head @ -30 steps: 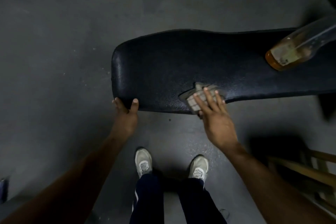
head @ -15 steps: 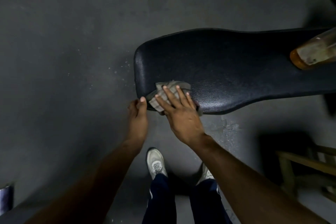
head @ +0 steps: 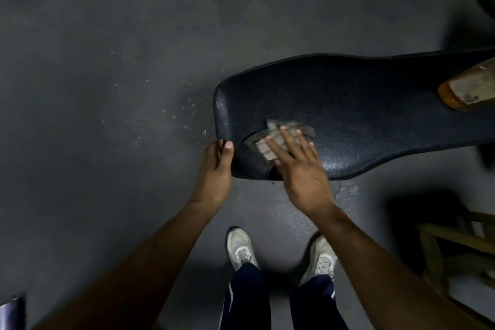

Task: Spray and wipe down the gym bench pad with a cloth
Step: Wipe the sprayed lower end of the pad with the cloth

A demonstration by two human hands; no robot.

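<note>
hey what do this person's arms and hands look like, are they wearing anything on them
Both forearms are bare up to the frame edge: no sleeves, gloves, watch or bands show. The left hand and right hand carry no visible rings, and the fingers have short, pale nails. Lower down, dark trousers with a white side stripe and pale sneakers show.

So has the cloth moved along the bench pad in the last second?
Yes. The cloth slid toward the pad's rounded end beside the left hand, then back a little toward the bottle, under the right hand.
</note>
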